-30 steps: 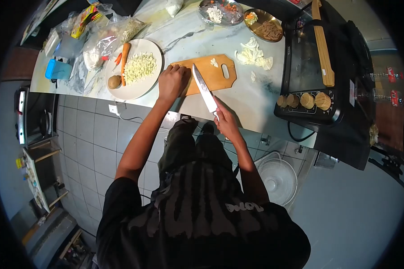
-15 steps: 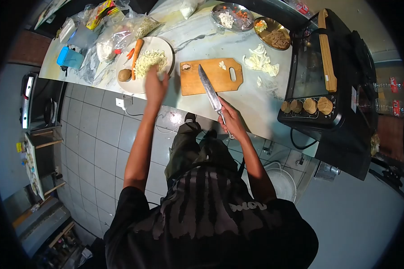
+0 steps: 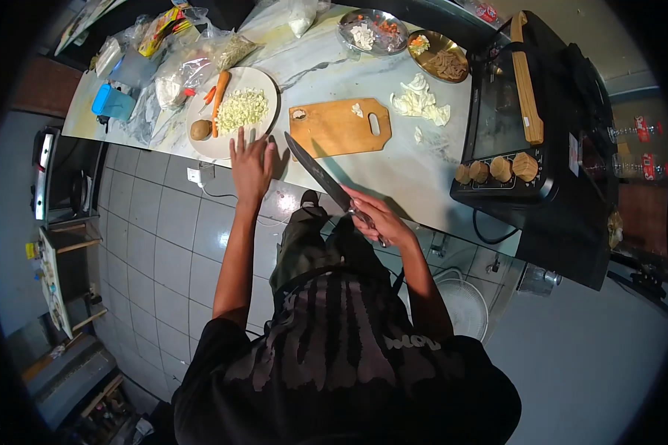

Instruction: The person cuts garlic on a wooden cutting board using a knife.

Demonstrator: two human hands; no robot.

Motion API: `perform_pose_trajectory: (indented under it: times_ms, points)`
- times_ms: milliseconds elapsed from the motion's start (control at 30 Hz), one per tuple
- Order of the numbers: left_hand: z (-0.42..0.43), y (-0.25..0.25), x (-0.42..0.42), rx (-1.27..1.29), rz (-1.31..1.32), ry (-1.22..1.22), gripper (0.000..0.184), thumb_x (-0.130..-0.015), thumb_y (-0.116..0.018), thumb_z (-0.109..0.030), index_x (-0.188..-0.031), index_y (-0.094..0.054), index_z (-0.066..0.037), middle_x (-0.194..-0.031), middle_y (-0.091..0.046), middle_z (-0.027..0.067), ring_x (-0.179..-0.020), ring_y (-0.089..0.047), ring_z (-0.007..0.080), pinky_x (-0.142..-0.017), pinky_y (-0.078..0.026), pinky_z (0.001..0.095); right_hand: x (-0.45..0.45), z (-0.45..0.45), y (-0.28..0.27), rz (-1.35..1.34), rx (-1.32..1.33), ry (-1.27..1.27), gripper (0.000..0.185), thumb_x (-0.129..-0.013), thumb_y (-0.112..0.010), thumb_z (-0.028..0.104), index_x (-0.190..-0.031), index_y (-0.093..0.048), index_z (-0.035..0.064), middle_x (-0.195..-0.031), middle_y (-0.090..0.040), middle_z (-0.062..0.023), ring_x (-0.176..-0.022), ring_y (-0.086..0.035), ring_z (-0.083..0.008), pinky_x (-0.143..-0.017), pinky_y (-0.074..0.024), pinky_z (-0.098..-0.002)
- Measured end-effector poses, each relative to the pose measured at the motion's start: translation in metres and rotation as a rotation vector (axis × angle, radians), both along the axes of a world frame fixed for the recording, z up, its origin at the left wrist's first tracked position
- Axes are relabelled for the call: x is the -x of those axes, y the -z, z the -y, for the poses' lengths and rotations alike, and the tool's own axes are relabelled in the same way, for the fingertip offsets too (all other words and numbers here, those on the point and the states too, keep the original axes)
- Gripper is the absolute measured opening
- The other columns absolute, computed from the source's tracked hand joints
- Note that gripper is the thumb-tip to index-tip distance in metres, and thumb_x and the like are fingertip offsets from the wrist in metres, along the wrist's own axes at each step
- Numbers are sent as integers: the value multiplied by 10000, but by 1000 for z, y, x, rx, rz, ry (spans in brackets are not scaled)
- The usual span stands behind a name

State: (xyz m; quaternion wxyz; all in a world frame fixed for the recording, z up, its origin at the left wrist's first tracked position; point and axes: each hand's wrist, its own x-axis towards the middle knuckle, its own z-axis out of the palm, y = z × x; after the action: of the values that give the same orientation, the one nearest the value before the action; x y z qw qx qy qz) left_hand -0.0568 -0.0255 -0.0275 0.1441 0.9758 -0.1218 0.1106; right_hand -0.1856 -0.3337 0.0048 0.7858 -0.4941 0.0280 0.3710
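The knife (image 3: 315, 165) is gripped by its handle in the closed right hand (image 3: 378, 219), probably so that the fingers are left clear of the blade, whose tip is raised toward the near left corner of the board (image 3: 332, 127). The left hand (image 3: 252, 169) is spread open at the near rim of the plate (image 3: 265, 89), apparently empty. Chopped pieces (image 3: 242, 109) are gathered there beside a carrot (image 3: 220, 93), presumably for easy reach.

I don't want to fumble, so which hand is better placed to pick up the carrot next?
Probably the left hand: it looks open and empty, close by the plate with the carrot. The right hand grips the knife, farther away.
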Motion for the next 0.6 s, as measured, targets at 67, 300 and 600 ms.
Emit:
perform_pose_trajectory:
  times_ms: [67,300,600]
  points:
    - [11,-2,10,98,162,-80,376,-1013,-598,-274,-1298,-657,-35,-1255,-676,188,-1394,-484,341,-1165,-339,517,9,3,-6,-11,-2,18,475,-1119,-400,271,-1587,-375,198,-673,-458,16,-469,-364,-47,-423,-349,-210]
    - [79,13,-4,230,128,262,435,-924,-639,-96,-1344,-588,4,-1281,-638,216,-1213,-608,365,-1054,-479,408,7,7,32,74,279,576,510,-1105,-448,279,-1597,-348,188,-707,-483,3,-464,-384,-49,-428,-366,-214]
    - [61,-9,-8,2,-76,360,356,-836,-623,-37,-1183,-703,-22,-1168,-710,147,-1090,-661,306,-933,-546,399,8,11,36,97,293,614,501,-1110,-435,260,-1598,-345,191,-715,-488,2,-476,-385,-48,-429,-374,-218]
